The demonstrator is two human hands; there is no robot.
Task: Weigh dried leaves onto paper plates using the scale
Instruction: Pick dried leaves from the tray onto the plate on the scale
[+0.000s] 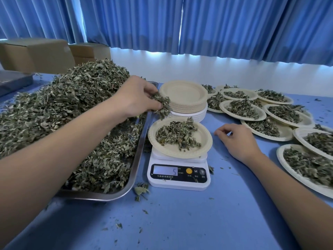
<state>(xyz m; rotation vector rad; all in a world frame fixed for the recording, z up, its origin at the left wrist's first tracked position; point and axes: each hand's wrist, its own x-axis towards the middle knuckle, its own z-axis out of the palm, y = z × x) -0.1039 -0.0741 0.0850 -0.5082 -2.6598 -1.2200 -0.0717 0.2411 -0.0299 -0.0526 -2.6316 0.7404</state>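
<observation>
A white kitchen scale [178, 179] stands at the table's centre, its display reading 5. On it lies a paper plate [203, 138] holding a small heap of dried leaves [177, 135]. My left hand [137, 97] pinches a clump of dried leaves [163, 104] just above the plate's far left rim. My right hand [237, 140] rests on the blue table to the right of the scale, fingers loosely curled and holding nothing. A big pile of dried leaves [68, 103] fills a metal tray [138, 157] on the left.
A stack of bare paper plates [183, 96] sits behind the scale. Several filled plates [286, 114] spread over the right side of the blue table [180, 222]. Cardboard boxes [39, 55] stand at the back left. Loose leaf bits [141, 191] lie near the tray's corner.
</observation>
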